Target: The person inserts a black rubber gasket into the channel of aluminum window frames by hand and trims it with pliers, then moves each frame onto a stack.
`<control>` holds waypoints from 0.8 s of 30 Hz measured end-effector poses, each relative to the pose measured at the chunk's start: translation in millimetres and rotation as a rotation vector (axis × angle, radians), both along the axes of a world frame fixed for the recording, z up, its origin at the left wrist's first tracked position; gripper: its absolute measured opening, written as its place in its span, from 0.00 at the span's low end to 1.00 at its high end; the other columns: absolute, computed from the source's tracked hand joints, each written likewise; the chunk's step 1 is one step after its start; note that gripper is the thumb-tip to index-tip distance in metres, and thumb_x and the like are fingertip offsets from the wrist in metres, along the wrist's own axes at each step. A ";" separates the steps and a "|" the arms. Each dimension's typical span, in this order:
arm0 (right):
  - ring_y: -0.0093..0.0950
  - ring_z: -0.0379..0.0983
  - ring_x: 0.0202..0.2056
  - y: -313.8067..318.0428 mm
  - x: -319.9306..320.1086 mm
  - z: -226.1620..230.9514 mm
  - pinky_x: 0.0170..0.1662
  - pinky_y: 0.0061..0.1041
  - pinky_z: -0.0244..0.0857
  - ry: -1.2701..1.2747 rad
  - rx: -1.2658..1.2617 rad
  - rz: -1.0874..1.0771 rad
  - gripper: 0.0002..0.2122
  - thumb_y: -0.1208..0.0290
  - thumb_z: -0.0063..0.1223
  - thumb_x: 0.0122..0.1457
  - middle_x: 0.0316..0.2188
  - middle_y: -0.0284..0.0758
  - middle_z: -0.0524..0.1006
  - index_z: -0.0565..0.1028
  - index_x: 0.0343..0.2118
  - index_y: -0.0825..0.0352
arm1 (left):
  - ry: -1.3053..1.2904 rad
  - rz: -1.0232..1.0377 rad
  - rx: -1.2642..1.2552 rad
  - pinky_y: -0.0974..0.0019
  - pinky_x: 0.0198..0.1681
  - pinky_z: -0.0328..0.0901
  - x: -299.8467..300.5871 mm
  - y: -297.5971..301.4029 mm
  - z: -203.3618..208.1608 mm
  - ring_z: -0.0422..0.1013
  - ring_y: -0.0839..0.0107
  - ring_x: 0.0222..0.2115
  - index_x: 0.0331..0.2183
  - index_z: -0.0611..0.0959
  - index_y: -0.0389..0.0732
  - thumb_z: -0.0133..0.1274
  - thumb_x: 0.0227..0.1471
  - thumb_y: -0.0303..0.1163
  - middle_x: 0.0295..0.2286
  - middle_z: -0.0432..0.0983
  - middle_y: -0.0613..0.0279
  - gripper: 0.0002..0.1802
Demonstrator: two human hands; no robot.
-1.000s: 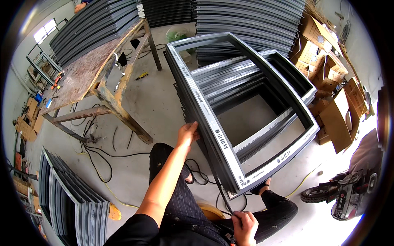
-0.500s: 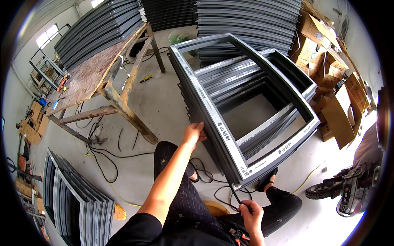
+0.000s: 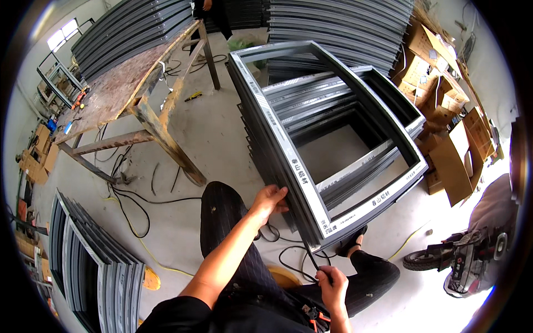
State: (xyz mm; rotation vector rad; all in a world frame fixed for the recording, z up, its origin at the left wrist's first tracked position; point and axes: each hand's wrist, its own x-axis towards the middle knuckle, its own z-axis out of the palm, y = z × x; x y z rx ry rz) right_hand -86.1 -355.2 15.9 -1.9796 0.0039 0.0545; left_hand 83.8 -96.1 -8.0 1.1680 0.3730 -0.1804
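Observation:
A grey-and-black window frame [image 3: 291, 152], with white printed film on its faces, lies on top of a stack of similar frames before me. My left hand [image 3: 268, 202] is closed against the outer left side of the top frame, not far from its near corner. Whatever its fingertips press or pinch there is hidden. Below that corner, my right hand [image 3: 334, 286] pinches a thin black rubber strip [image 3: 311, 258]. The strip runs up from its fingers to the corner of the frame.
A worn workbench [image 3: 119, 100] stands at the left. More frames [image 3: 102, 266] are stacked at lower left, and tall piles [image 3: 333, 30] rise behind. Cardboard boxes [image 3: 455, 166] and a scooter [image 3: 466, 261] are at the right. Black cables [image 3: 147, 195] cross the floor. Another person [image 3: 214, 14] stands at the back.
My left hand has slid along the frame's side toward the near corner. My right hand keeps its pinch on the strip. A person has come into view behind the workbench.

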 end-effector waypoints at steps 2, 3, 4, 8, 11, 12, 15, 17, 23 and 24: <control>0.25 0.71 0.19 3.8 0.0 6.1 0.25 0.22 0.64 0.046 0.011 -0.004 0.06 0.77 0.58 0.51 0.19 0.37 0.75 0.76 0.31 0.72 | -0.044 0.063 0.004 0.69 0.27 0.73 -1.6 -1.3 -14.1 0.71 0.75 0.22 0.29 0.75 0.37 0.54 0.55 0.41 0.23 0.73 0.64 0.16; 0.25 0.71 0.20 7.8 -0.3 10.4 0.25 0.21 0.64 0.083 0.023 -0.002 0.06 0.78 0.58 0.51 0.20 0.37 0.76 0.76 0.31 0.72 | -0.052 0.085 0.012 0.69 0.27 0.72 -3.7 -0.8 -20.7 0.71 0.74 0.21 0.30 0.75 0.37 0.54 0.56 0.42 0.25 0.73 0.64 0.16; 0.24 0.72 0.20 10.0 1.2 14.9 0.26 0.21 0.64 0.112 0.036 -0.008 0.05 0.78 0.58 0.51 0.21 0.37 0.76 0.76 0.31 0.72 | -0.033 0.079 0.011 0.69 0.27 0.73 -6.4 -5.6 -16.9 0.71 0.74 0.21 0.31 0.76 0.37 0.53 0.56 0.42 0.25 0.74 0.63 0.16; 0.25 0.73 0.21 5.3 0.3 12.7 0.26 0.21 0.65 0.112 0.012 -0.015 0.06 0.78 0.57 0.52 0.21 0.37 0.77 0.76 0.32 0.73 | -0.012 0.032 -0.069 0.65 0.31 0.73 -37.3 -29.8 -6.3 0.76 0.69 0.27 0.36 0.76 0.34 0.50 0.58 0.44 0.30 0.77 0.59 0.20; 0.25 0.73 0.21 6.4 3.7 10.3 0.26 0.21 0.65 0.108 -0.013 -0.010 0.06 0.78 0.58 0.51 0.20 0.37 0.76 0.76 0.32 0.72 | 0.002 0.047 -0.025 0.69 0.28 0.72 -33.3 -27.1 -13.9 0.76 0.70 0.25 0.34 0.77 0.33 0.49 0.58 0.44 0.26 0.78 0.60 0.20; 0.25 0.73 0.21 4.7 3.5 9.4 0.26 0.21 0.65 0.102 -0.044 -0.005 0.06 0.77 0.58 0.51 0.20 0.37 0.76 0.76 0.32 0.72 | 0.004 0.053 -0.005 0.70 0.27 0.71 -31.5 -26.3 -14.5 0.76 0.71 0.24 0.34 0.77 0.33 0.49 0.58 0.45 0.25 0.78 0.60 0.20; 0.18 0.68 0.19 -0.3 4.7 5.3 0.23 0.17 0.62 0.039 -0.067 0.028 0.05 0.80 0.56 0.52 0.19 0.33 0.75 0.75 0.31 0.73 | -0.012 0.075 0.170 0.72 0.25 0.69 -8.4 -6.3 -11.5 0.74 0.73 0.22 0.32 0.78 0.34 0.50 0.58 0.45 0.24 0.78 0.61 0.21; 0.18 0.68 0.19 7.0 6.8 19.8 0.23 0.17 0.62 0.091 -0.069 0.026 0.05 0.80 0.56 0.51 0.19 0.33 0.75 0.75 0.31 0.73 | -0.024 0.102 0.155 0.72 0.20 0.70 13.8 11.6 -13.0 0.71 0.74 0.16 0.30 0.78 0.31 0.54 0.56 0.42 0.21 0.74 0.60 0.20; 0.18 0.69 0.18 5.6 9.5 15.2 0.23 0.16 0.62 0.214 -0.025 0.005 0.06 0.81 0.58 0.49 0.19 0.33 0.76 0.76 0.30 0.73 | -0.004 0.208 0.218 0.67 0.18 0.72 107.0 79.8 -22.3 0.70 0.72 0.16 0.27 0.77 0.33 0.56 0.52 0.44 0.18 0.70 0.61 0.21; 0.18 0.69 0.19 6.0 9.1 13.8 0.23 0.16 0.63 0.223 -0.016 0.010 0.06 0.81 0.59 0.48 0.19 0.33 0.75 0.76 0.30 0.73 | 0.040 0.201 0.219 0.67 0.18 0.71 124.3 94.3 -26.9 0.69 0.72 0.16 0.27 0.77 0.33 0.56 0.52 0.45 0.18 0.70 0.61 0.21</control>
